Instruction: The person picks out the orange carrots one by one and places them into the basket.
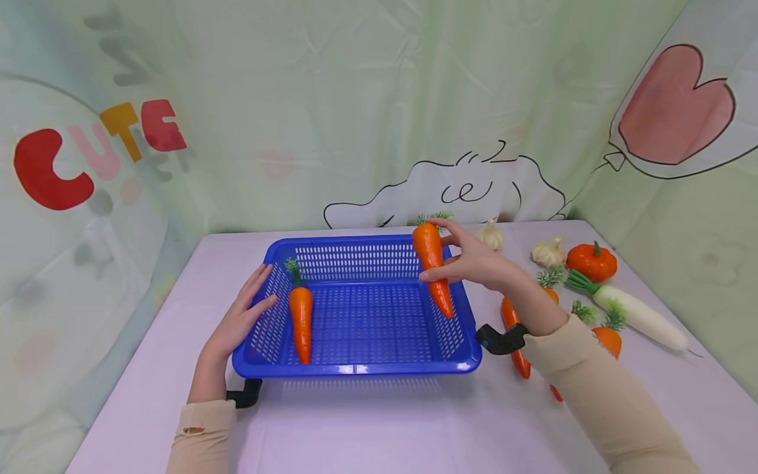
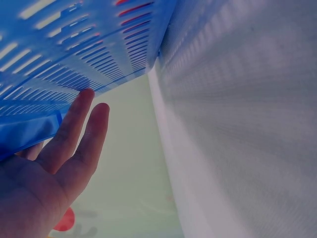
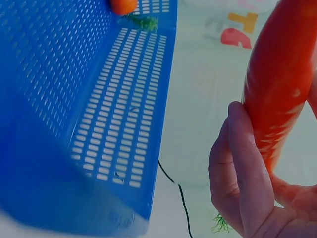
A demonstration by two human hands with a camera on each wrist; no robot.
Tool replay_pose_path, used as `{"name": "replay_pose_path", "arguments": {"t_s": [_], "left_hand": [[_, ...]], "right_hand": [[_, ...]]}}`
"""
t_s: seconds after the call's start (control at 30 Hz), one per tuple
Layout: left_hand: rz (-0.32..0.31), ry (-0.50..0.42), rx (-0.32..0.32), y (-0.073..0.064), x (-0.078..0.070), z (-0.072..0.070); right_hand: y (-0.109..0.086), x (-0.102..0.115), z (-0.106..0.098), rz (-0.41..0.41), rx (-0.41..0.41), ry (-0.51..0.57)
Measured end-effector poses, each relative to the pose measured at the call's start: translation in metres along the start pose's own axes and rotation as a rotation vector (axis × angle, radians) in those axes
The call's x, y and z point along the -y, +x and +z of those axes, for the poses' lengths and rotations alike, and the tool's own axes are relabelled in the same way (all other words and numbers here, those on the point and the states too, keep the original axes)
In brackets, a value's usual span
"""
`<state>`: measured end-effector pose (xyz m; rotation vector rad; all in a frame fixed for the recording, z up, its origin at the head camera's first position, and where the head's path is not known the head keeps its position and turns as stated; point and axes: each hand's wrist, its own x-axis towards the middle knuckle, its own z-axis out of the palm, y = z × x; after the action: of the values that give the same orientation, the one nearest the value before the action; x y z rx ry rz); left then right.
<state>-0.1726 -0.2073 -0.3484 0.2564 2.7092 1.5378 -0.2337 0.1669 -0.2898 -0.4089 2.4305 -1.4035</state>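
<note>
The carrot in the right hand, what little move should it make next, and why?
Probably ease the held carrot left and down into the basket: the right hand holds it up at the basket's right side, there is bare floor inside, and another carrot already lies there.

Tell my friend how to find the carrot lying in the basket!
Find the blue basket on the table, then look inside, towards the left hand. An orange carrot lies there, its green top pointing to the far side. It's the only one lying in the basket; the right hand holds another carrot up.
</note>
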Motion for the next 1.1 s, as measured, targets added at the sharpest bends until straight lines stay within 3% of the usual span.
{"name": "replay_pose_path", "arguments": {"t_s": [0.87,0.93,1.1], "left_hand": [[-0.003,-0.008,0.003,0.0,-0.001,0.0],[0.0,-0.008,0.002,0.001,0.003,-0.001],[0.007,0.004,-0.003,0.013,0.03,-0.001]], "right_hand": [[0.053,0.032,0.056,-0.064,0.083,0.024],[0.056,0.033,0.062,-0.065,0.091,0.027],[0.065,0.036,0.077,-0.057,0.113,0.037]]}}
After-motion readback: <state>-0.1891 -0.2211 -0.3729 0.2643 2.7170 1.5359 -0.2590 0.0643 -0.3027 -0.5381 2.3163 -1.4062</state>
